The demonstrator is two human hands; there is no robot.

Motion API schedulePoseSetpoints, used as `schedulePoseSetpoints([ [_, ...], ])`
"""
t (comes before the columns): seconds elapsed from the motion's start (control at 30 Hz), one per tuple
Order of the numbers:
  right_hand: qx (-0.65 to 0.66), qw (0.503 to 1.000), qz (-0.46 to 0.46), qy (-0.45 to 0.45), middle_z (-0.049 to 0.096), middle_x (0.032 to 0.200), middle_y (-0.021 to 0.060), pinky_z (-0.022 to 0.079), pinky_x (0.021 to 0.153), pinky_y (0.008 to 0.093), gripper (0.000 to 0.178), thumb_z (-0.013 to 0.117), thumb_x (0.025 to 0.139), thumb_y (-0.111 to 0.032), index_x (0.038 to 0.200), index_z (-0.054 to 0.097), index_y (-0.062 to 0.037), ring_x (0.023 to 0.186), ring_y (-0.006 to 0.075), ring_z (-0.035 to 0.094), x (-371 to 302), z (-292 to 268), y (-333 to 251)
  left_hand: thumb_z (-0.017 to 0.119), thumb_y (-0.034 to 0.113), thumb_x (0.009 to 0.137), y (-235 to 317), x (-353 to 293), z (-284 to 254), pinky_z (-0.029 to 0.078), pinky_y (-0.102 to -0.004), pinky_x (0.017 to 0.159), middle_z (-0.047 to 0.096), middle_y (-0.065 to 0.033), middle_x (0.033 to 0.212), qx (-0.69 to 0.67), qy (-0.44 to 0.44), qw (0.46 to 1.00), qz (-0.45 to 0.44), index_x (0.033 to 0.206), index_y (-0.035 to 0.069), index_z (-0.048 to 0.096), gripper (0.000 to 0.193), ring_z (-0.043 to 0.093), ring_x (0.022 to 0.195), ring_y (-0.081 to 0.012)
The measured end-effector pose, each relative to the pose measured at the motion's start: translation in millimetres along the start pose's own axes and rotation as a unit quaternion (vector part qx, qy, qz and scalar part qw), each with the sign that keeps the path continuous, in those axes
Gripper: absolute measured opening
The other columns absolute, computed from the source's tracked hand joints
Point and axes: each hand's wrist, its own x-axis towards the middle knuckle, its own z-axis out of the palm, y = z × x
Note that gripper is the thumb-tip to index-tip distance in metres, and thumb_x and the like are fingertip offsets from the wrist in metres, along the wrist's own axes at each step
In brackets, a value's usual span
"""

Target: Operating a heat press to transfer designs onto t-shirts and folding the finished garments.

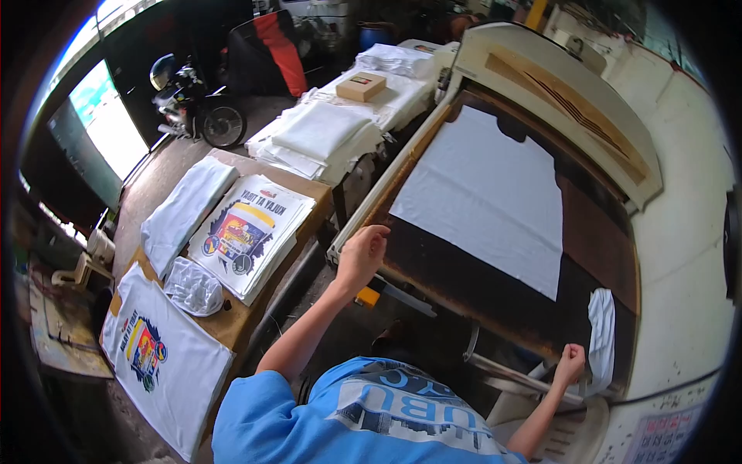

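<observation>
A white shirt panel [487,193] with a cut-out neckline at its far end lies nearly flat on the dark bed of a large flatbed heat press [410,255]. My left hand [362,255] is over the bed's near left corner, its fingers curled in, with nothing visible in them. Further right, my right hand [570,363] is closed near the bed's front edge, also with nothing visible in it. Just right of it, a narrow folded white cloth [601,332] hangs partly over the edge; I see no clear contact. Neither hand touches the shirt panel.
To the left, a table [247,329] holds a stack of printed sheets [251,232], a printed white shirt [170,363], a bunched white cloth [193,286] and folded white fabric [185,213]. Behind it stand fabric stacks [321,127] and a cardboard box [361,87]. A motorcycle [197,104] is parked beyond.
</observation>
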Motion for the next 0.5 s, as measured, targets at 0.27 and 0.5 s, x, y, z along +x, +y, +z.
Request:
schedulePoseSetpoints([
  [0.27, 0.173, 0.984, -0.02, -0.028, 0.062, 0.076, 0.0105, 0.046, 0.063, 0.0285, 0.01, 0.059, 0.076, -0.007, 0.083, 0.059, 0.0003, 0.069, 0.0159, 0.059, -46, -27, -18, 0.056, 0.004, 0.079, 37, -26, 59, 0.042, -0.0243, 0.054, 0.056, -0.0046, 0.074, -0.038, -0.136, 0.99, 0.023, 0.096, 0.007, 0.059, 0.018, 0.051, 0.06, -0.0113],
  [0.5, 0.134, 0.989, -0.042, -0.05, 0.059, 0.073, 0.0126, 0.045, 0.057, 0.037, 0.008, 0.059, 0.074, -0.01, 0.078, 0.054, -0.0045, 0.067, 0.0302, 0.058, -58, -25, -35, 0.053, 0.006, 0.083, 58, -71, 86, 0.043, -0.0216, 0.058, 0.058, -0.0032, 0.077, -0.051, -0.24, 0.967, -0.072, 0.097, 0.004, 0.059, 0.016, 0.055, 0.068, -0.0089],
])
